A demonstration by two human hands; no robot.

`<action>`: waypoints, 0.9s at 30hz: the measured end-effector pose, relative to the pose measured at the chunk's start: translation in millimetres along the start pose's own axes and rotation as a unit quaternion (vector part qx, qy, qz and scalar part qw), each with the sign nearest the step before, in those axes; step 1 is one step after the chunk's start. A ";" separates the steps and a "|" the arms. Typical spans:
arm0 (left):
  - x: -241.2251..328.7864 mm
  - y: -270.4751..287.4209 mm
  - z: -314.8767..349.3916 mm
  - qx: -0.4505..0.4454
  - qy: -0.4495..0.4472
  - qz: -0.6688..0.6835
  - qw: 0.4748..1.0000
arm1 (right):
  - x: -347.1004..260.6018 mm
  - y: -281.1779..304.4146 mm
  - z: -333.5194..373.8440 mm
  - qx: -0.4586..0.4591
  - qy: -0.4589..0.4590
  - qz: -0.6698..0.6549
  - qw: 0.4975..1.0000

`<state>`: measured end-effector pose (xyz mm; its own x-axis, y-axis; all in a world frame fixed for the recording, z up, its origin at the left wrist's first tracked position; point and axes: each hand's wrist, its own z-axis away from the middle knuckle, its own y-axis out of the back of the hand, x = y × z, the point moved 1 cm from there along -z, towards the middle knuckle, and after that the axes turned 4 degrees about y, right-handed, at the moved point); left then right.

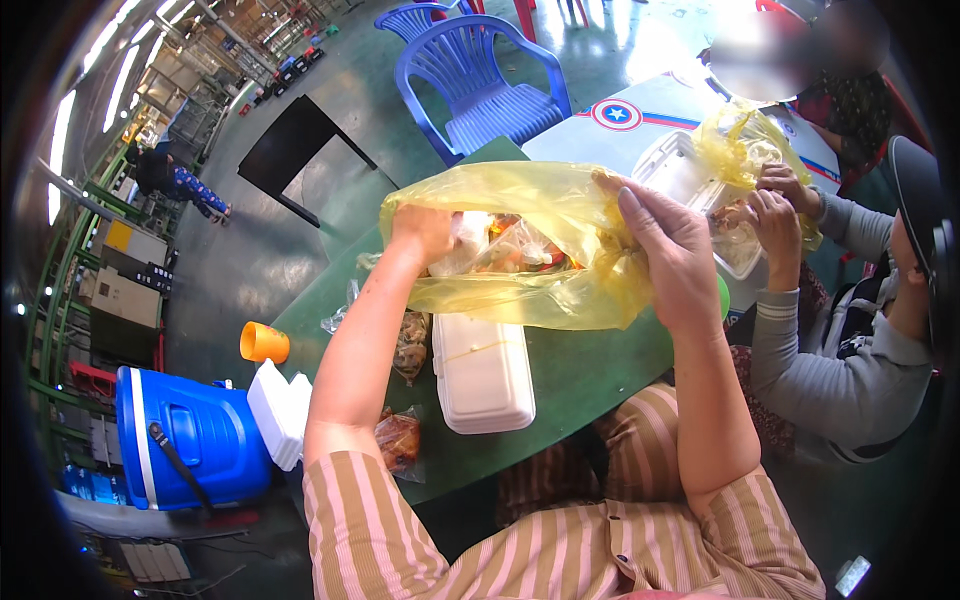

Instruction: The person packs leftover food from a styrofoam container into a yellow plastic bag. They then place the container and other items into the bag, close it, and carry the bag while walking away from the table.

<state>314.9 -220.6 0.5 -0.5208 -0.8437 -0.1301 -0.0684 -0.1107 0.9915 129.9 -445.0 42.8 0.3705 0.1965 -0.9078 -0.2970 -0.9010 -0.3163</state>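
At the frame's centre, over the green table (590, 368), the yellow bag (530, 308) looks light, limp and slippery, best held by its bunched edge. The right hand (682, 245) pinches there; the left hand (424, 236) is inside, its grip hidden from me.

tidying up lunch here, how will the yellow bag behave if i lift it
The yellow bag will probably be floppy: its thin plastic wrinkles near the right hand. Its mouth gapes, so the contents could spill if it tips.
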 end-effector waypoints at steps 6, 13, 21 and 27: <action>2.4 30.2 24.0 0.091 -0.002 0.073 0.993 | 13.6 3.6 -4.2 0.048 0.007 -0.001 0.999; 31.2 168.9 49.8 0.199 -0.067 0.307 0.928 | 34.1 14.5 -12.6 0.056 -0.004 0.022 0.998; 76.9 199.8 -77.5 0.228 -0.236 0.274 0.904 | 34.1 4.1 3.2 -0.259 -0.068 0.258 0.928; 142.5 83.5 -149.0 0.171 -0.183 0.131 0.959 | 15.7 13.9 5.5 -0.342 -0.101 0.332 0.873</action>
<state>361.7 -428.3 64.7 -0.8174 -0.5718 0.0700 -0.1372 0.3113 0.9404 126.8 -452.3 22.7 0.1319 -0.4558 -0.8802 0.2329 -0.8489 0.4745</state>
